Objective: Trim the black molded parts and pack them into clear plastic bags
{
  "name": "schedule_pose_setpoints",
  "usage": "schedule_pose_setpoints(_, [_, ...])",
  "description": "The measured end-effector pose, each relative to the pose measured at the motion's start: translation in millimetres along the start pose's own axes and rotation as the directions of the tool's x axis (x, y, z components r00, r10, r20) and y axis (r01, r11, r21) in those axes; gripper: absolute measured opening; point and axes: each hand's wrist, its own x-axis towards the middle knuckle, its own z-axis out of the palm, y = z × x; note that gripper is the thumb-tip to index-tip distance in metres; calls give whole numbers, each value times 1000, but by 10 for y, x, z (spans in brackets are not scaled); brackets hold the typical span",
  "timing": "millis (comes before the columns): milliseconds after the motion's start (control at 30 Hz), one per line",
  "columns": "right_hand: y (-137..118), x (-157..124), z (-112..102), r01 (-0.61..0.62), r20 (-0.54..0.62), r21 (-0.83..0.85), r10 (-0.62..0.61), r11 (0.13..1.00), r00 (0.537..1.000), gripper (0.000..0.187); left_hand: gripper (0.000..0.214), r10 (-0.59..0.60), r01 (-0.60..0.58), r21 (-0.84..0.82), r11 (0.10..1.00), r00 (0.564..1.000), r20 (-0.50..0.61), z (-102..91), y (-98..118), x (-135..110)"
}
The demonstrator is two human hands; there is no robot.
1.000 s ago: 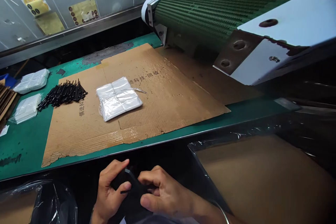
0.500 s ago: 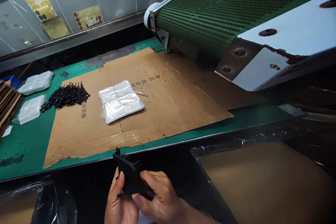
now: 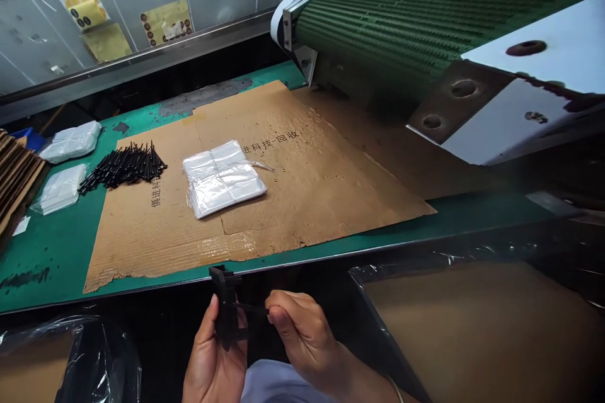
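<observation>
My bare hands (image 3: 215,362): two. Angular black piece (image 3: 227,315): one. Flat white plastic bundles (image 3: 227,189): three, one at my twelve o'clock, two at ten. Thin black rods (image 3: 125,167): one heap at eleven, too many to count. Ribbed green conveyor belt (image 3: 406,19): one, at one. Film-edged brown panels (image 3: 477,327): two, three and nine o'clock.

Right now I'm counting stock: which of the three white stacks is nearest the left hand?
The white stack on the cardboard sheet is nearest the left hand; the other two stacks lie farther left, on the green tabletop.
</observation>
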Motion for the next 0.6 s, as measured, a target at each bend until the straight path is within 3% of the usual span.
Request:
schedule_pose_setpoints(167, [-30, 17, 38, 113, 50, -70, -110, 991, 993, 39, 39, -20, 20, -6, 1000, 999, 30, 8, 10, -17])
schedule_pose_setpoints(367, [-53, -10, 67, 232, 157, -220, -201, 947, 967, 46, 38, 15, -14, 40, 999, 1000, -16, -33, -28, -8])
schedule_pose_setpoints(600, [70, 71, 14, 184, 92, -283, -164, 941, 982, 42, 51, -17, 20, 22, 1000, 990, -140, 128, -64, -89])
